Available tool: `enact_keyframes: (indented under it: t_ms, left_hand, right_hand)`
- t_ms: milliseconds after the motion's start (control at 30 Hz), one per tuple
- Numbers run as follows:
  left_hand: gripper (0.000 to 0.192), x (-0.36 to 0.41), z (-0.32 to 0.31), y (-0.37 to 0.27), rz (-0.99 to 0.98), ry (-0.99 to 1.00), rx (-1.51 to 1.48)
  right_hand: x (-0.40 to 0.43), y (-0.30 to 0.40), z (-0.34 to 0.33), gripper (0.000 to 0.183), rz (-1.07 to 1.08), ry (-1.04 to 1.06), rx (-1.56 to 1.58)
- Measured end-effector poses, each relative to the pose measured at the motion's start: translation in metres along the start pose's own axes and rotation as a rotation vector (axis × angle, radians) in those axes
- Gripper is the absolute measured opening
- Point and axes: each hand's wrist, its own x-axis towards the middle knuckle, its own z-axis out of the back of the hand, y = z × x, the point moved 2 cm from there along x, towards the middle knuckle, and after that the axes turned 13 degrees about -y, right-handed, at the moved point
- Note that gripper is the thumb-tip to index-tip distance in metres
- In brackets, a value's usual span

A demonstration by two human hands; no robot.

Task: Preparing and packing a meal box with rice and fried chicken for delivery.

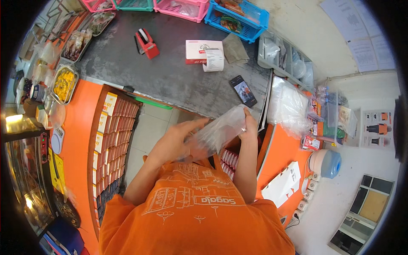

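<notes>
A clear plastic bag (220, 130) stretches between my two hands, in front of my orange shirt and near the dark table's front edge. My right hand (250, 125) grips its upper right end. At the lower left end, my left hand (172, 140) is on the bag, its fingers curved and somewhat blurred. The bag looks flat and creased, and I make out nothing inside it. Just beyond my right hand, a smartphone (243, 91) with a lit screen lies on the dark tabletop (172, 76).
On the table are a red tape dispenser (148, 44), a box (196, 51) with a printed receipt (214, 60) and a grey cloth (236, 48). Packs of plastic bags (287, 102) lie right. Left, an orange counter (86, 105) bears a tray of yellow food (64, 83); folded boxes (111, 127) fill shelves below.
</notes>
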Motion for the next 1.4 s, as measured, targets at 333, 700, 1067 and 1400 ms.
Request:
enact_keyframes:
  t_ms: [333, 700, 1067, 1400]
  left_hand:
    - [0.011, -0.006, 0.015, 0.094, 0.415, -0.347, -0.193]
    - [0.020, 0.006, 0.050, 0.051, 0.089, 0.339, 0.053]
    - [0.018, 0.010, 0.047, 0.077, 0.284, -0.168, 0.010]
    - [0.013, 0.028, 0.053, 0.088, 0.396, -0.527, -0.461]
  right_hand:
    - [-0.146, -0.054, -0.046, 0.078, 1.012, 0.739, -0.781]
    - [-0.113, -0.053, -0.044, 0.046, 0.473, 0.772, -0.845]
    - [-0.166, -0.051, -0.070, 0.037, 1.599, 0.329, -0.795]
    - [-0.177, -0.050, -0.060, 0.027, 0.640, 0.902, -1.405]
